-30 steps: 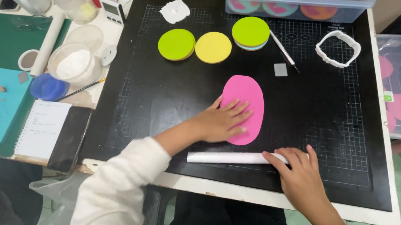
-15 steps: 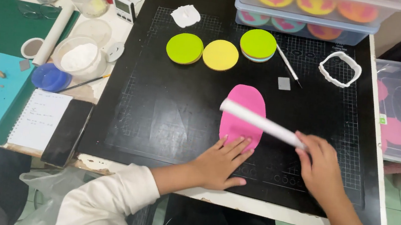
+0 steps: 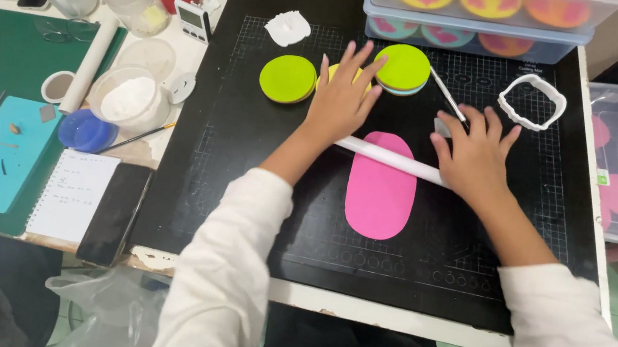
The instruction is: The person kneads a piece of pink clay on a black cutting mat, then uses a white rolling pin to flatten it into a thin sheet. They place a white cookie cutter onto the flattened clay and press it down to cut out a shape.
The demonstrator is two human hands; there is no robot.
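Left hand (image 3: 341,100), right hand (image 3: 474,150): flat, fingers spread, pressing white roller (image 3: 392,160) ends for even pressure across pink slab (image 3: 380,185); green discs (image 3: 289,78) parked 11 o'clock.

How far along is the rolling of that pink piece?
Done: the pink piece lies flattened into a long oval on the black mat. In hand: both palms, left hand and right hand, press the white roller across its upper end. Left: the cutter sits unused.
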